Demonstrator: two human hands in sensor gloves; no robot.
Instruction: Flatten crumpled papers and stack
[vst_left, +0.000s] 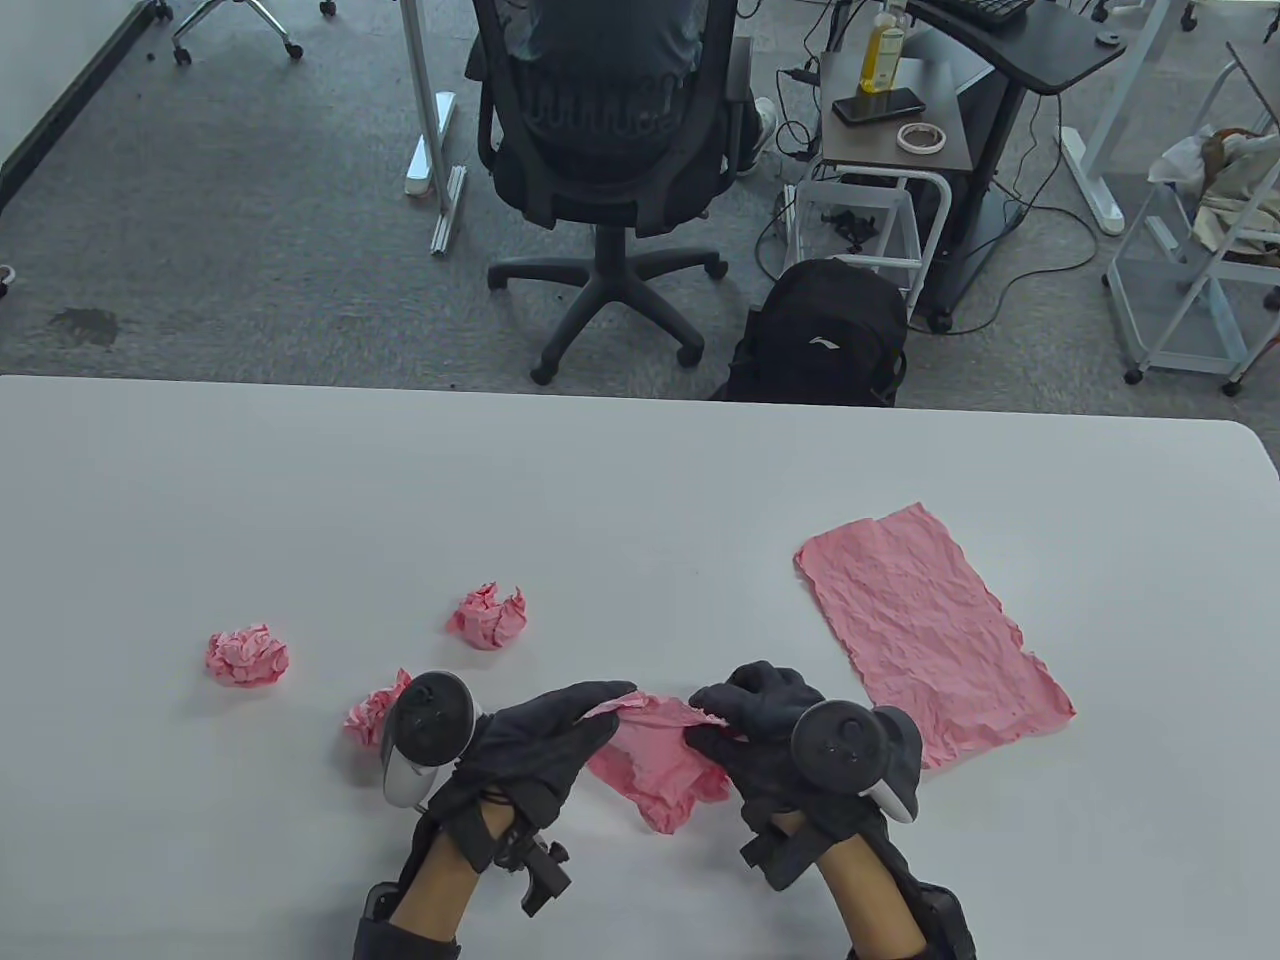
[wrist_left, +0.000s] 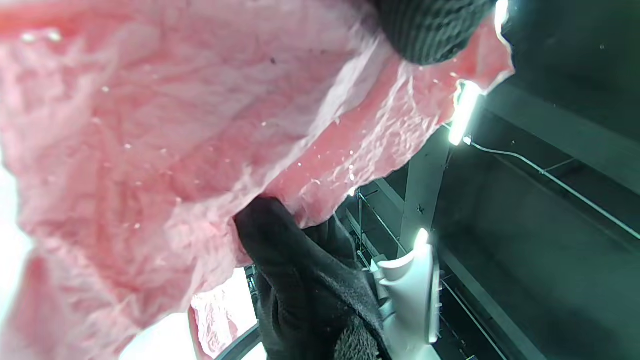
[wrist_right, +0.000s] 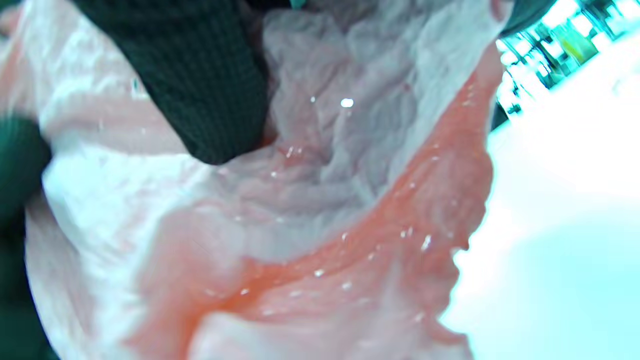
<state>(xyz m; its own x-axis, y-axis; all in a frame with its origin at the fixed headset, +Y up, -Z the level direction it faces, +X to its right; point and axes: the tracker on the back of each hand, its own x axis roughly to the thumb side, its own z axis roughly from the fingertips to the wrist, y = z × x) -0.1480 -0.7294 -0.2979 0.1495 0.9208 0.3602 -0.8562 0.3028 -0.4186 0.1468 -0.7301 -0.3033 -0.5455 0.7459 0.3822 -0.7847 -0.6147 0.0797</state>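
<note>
Both gloved hands hold one half-opened pink paper (vst_left: 660, 760) just above the table's near edge. My left hand (vst_left: 560, 730) pinches its upper left edge; my right hand (vst_left: 745, 715) pinches its upper right edge. The sheet sags between them. It fills the left wrist view as the pink paper (wrist_left: 150, 140) and the right wrist view as the pink paper (wrist_right: 325, 225), with a dark fingertip (wrist_right: 200, 90) pressed on it. A flattened pink sheet (vst_left: 925, 635) lies to the right. Three crumpled pink balls (vst_left: 247, 656) (vst_left: 487, 616) (vst_left: 372, 712) lie to the left.
The white table (vst_left: 640, 480) stretches bare toward its far edge. Beyond it stand an office chair (vst_left: 610, 150) with a seated person, a black backpack (vst_left: 820, 335) and a small cart (vst_left: 880, 130), all off the table.
</note>
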